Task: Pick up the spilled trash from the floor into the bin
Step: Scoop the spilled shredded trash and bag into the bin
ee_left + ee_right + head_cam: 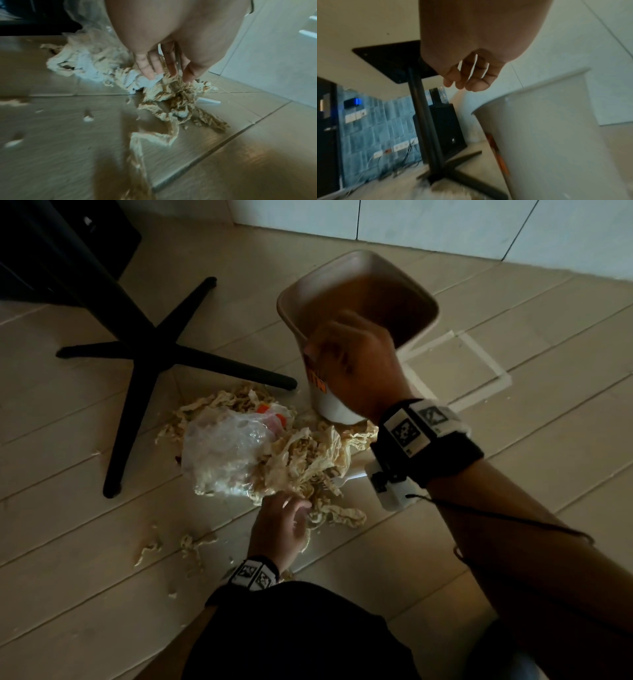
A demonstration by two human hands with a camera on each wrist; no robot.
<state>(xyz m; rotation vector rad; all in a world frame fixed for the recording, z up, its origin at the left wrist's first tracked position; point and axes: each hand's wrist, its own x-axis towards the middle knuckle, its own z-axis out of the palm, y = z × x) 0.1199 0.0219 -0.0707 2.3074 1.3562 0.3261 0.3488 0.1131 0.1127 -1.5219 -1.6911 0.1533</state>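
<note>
A beige bin [291,313] stands upright on the floor. In front of it is a white paper cup [320,395] [547,142] with orange print. My right hand [349,361] [465,83] hovers over the cup's rim, fingers loosely curled. None of the visible fingers touches the cup, and the thumb is hidden. A heap of crumpled brown paper [308,453] [171,94] and a clear plastic bag [222,453] lie spilled on the floor. My left hand [284,518] [168,77] reaches into the near edge of the paper with straight fingers, its fingertips on it.
A black cross-shaped table base [147,354] [426,121] stands left of the heap, one leg ending beside the cup. Small paper scraps [191,546] lie at the near left. A white plastic piece [349,474] [207,100] pokes out of the heap. A taped square [479,354] marks the floor.
</note>
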